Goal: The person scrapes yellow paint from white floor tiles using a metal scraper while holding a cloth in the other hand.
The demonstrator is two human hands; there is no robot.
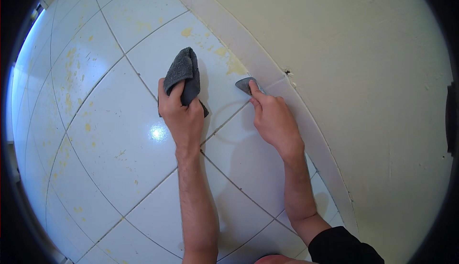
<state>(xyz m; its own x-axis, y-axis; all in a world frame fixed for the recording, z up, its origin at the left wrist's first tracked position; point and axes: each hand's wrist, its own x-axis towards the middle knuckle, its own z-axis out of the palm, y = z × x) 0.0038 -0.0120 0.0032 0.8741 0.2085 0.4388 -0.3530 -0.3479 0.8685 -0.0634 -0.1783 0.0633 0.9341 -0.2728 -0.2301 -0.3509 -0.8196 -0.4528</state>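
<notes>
A folded dark grey cloth is gripped in my left hand, its upper end standing up past the fingers. My right hand holds a scraper by its hidden handle, the index finger stretched along it. The grey blade lies on or just over the white tiled floor, beside the skirting. Just beyond the blade, yellowish stains mark the tile along the wall's foot.
A pale skirting strip and a cream wall run along the right side. Small chipped damage shows at the skirting's top edge. More yellow specks are scattered over the tiles at left.
</notes>
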